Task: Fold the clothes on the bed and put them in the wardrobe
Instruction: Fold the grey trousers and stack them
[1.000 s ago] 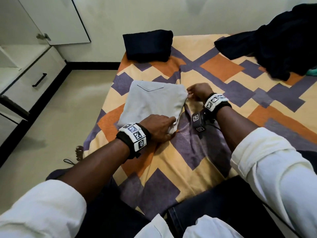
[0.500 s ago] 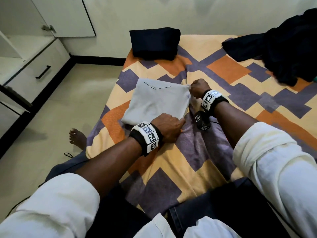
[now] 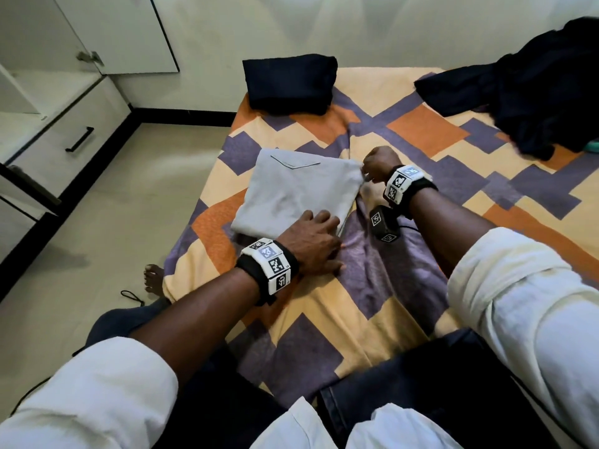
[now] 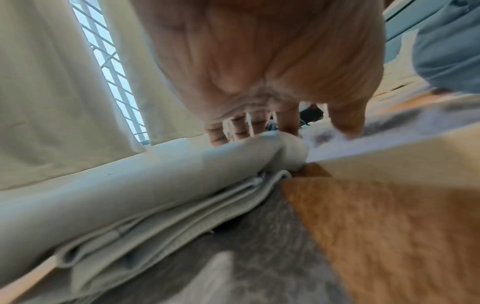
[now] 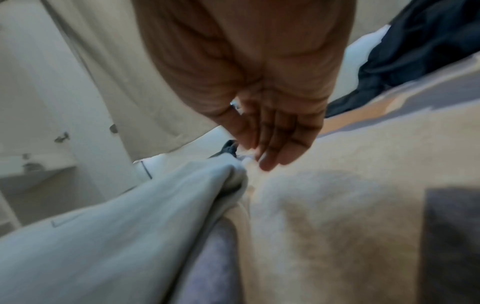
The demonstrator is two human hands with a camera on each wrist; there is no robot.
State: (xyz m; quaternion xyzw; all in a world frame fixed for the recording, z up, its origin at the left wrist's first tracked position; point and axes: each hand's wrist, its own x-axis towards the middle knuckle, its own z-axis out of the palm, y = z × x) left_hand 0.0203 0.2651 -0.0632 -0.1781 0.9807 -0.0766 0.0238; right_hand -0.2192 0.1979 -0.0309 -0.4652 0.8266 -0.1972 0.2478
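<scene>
On the wristbands (image 3: 271, 261), unreadable square codes.

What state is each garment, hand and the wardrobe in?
Grey garment: folded, flat on bed.
Dark folded garment: folded, at bed's far end.
Dark pile: unfolded, heaped.
Left hand: fingers resting on grey garment's near edge.
Right hand: pinching its far corner.
Wardrobe: door open.

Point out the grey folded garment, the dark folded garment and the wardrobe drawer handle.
grey folded garment (image 3: 296, 189), head view, middle of top layer.
dark folded garment (image 3: 290, 82), head view, centre of top face.
wardrobe drawer handle (image 3: 80, 139), head view, middle of bar.
</scene>
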